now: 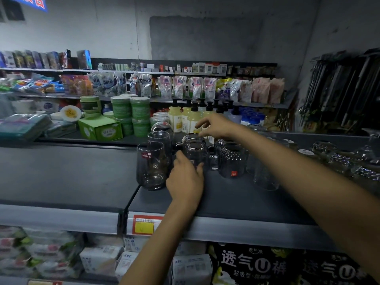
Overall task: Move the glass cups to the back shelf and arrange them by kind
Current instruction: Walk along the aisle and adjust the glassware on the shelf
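On the dark matte shelf (236, 200) near its left edge, smooth clear glass mug (194, 154) clasped by left hand (186, 182), right hand (218, 127) fingers spread loose above, dimpled glass cup (231, 159) just beside, tall smoky glass (151, 166) alongside.

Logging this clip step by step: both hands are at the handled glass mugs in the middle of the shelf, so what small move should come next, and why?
Probably slide the near mug straight back against the mug behind it. The left hand wraps its base and the right hand hovers, fingers spread, over the rear one. The smoky tall glasses already line up front to back on the left, the dimpled cup on the right.
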The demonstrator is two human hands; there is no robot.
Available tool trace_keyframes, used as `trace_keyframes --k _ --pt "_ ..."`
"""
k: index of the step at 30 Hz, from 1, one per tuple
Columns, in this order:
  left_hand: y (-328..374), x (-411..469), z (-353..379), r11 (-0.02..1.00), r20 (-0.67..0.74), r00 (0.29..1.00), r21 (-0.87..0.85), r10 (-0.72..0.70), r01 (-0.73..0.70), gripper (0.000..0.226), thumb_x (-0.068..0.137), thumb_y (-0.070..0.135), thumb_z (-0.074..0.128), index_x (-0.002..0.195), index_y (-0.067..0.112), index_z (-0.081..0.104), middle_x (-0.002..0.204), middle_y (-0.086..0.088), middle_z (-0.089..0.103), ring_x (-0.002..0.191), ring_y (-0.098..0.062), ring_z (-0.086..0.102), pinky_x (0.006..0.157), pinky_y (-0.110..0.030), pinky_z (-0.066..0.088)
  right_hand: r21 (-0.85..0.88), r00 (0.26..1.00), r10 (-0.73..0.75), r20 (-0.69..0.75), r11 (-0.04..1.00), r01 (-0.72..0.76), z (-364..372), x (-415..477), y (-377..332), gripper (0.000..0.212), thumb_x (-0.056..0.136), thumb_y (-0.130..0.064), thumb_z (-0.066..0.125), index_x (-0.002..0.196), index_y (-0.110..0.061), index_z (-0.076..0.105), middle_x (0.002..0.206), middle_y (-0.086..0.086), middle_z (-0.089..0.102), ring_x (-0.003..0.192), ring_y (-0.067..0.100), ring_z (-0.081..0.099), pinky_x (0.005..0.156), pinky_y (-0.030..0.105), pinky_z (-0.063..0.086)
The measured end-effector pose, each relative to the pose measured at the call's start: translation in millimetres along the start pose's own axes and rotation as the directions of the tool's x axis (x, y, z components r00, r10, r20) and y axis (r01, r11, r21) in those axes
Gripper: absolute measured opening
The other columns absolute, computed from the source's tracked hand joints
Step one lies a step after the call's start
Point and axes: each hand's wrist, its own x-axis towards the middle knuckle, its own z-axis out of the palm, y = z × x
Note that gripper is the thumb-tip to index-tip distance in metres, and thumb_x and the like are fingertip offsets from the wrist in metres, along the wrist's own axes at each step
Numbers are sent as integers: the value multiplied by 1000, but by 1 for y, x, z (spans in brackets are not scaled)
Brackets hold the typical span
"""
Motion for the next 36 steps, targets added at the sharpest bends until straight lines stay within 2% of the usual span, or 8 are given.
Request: trace_keyframes --k 2,5,9,13,20,25,32,36 --pt "0 2 1 1000 10 1000 2 -12 12 56 101 48 58 138 10 38 139 -13 58 120 -37 62 78 -41 43 -36 999 1 32 999 0 -8 -9 -7 36 93 -10 74 128 -14 70 131 12 64 100 25 68 62 23 53" --pt "-1 3 1 1000 8 1000 -5 -23 24 53 100 50 59 129 9 42 134 -13 60 119 -37 62 80 -41 46 -65 992 18 128 998 -9 -14 -23 -16 38 93 -4 72 131 -9 67 134 13 64 99 27 68 69 32 60" --pt "0 2 1 1000 5 1000 -5 -25 25 52 100 49 59 128 8 43 133 -13 61 119 -36 62 82 -43 49 -119 977 14 215 993 11 -9 -38 -22 48 91 -15 77 136 -9 63 134 11 64 107 26 69 85 36 61" --pt "-2 2 0 999 2 999 -22 -47 47 54 98 48 63 129 7 44 133 -14 61 120 -36 62 85 -45 51 -139 981 -36 190 988 63 -2 -47 -23 53 85 -26 83 133 -10 66 132 9 67 117 24 64 99 37 54" --pt "-3 1 -1 998 -8 999 -53 -46 45 49 100 43 62 127 7 45 132 -15 61 120 -37 62 86 -45 50 -133 993 -70 91 988 82 8 -54 -14 50 81 -27 86 127 -15 72 126 4 72 111 16 67 95 31 53" --pt "-5 2 1 998 -15 999 -60 -38 37 47 101 43 60 128 7 45 131 -16 63 118 -37 63 85 -44 49 -97 996 -62 56 993 67 12 -57 -12 52 81 -31 86 129 -18 71 129 5 71 110 19 69 97 40 57" --pt "-5 3 1 998 -5 999 -49 -44 44 48 101 42 60 131 7 46 133 -16 62 119 -38 62 85 -44 49 -75 999 -30 40 997 33 14 -60 -13 64 80 -34 87 136 -15 65 131 8 69 114 22 68 101 42 55" --pt "-5 3 1 998 -5 999 -49 -38 38 48 101 43 61 130 7 47 132 -16 62 118 -38 63 84 -43 49 -68 999 7 41 998 -4 5 -60 -12 62 80 -24 88 136 -14 64 127 8 69 112 22 67 94 33 55"
